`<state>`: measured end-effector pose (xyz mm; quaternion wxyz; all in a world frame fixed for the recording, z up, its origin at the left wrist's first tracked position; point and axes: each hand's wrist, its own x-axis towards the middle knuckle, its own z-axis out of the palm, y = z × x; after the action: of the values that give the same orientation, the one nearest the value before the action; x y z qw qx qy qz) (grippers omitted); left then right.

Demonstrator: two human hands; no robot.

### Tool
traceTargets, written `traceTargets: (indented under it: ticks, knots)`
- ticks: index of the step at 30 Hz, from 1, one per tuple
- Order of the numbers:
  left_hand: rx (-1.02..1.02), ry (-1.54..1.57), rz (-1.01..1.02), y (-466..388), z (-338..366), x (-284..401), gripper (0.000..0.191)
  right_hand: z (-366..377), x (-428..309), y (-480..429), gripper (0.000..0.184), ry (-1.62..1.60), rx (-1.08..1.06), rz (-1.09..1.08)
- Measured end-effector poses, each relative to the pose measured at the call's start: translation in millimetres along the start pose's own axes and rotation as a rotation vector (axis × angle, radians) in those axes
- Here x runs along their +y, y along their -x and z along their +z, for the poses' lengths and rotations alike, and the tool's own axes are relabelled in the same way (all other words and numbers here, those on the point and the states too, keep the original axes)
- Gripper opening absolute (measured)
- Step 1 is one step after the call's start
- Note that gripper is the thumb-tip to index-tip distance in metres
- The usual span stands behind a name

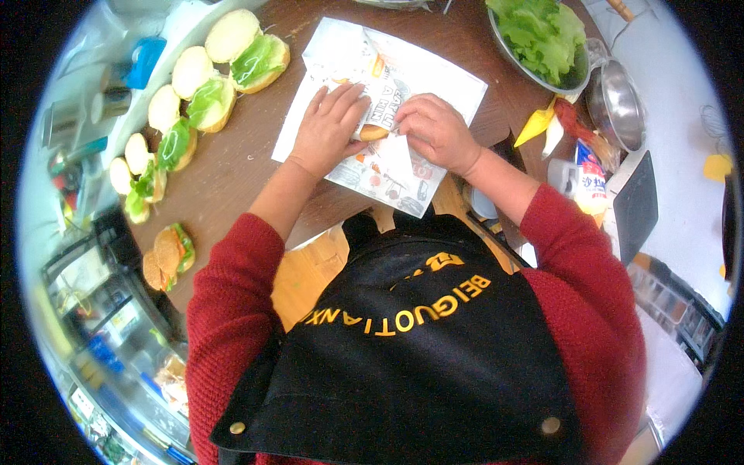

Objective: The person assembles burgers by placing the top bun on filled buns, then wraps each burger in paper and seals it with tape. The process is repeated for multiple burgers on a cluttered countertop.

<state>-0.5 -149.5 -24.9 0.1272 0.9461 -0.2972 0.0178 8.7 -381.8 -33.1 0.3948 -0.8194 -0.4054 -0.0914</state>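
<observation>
A printed sheet of wrapping paper [444, 75] lies on the brown table in front of me, partly folded over a bun [373, 133]. Only the browned near end of the bun shows; its filling is hidden by the paper. My left hand [334, 125] holds the wrapped bun from the left, fingers over the paper and thumb at the near side. On the other side, my right hand [436, 133] pinches the paper beside the bun's end with bent fingers. A pale folded flap [395, 154] lies just below the bun.
Several open buns with lettuce [212, 104] line the table's left side, with assembled burgers [165, 256] nearer me. At the right stand a metal bowl of lettuce [546, 43], a yellow piping bag [535, 125], a red piping bag [572, 119], another metal bowl [619, 104] and a sauce pouch [590, 174].
</observation>
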Motion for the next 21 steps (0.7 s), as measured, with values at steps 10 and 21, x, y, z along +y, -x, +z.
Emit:
traceTargets:
  ticks: [10, 21]
  knots:
    - [-0.122, -0.112, 0.074, 3.7, -22.5, 2.6, 0.077, 7.5, -13.2, -8.5, 0.006, -0.08, 0.019, 0.347]
    - [0.353, 0.209, -0.175, -6.5, 19.2, 10.7, 0.01, 21.8, -9.4, -15.2, 0.014, -0.133, 0.136, 0.575]
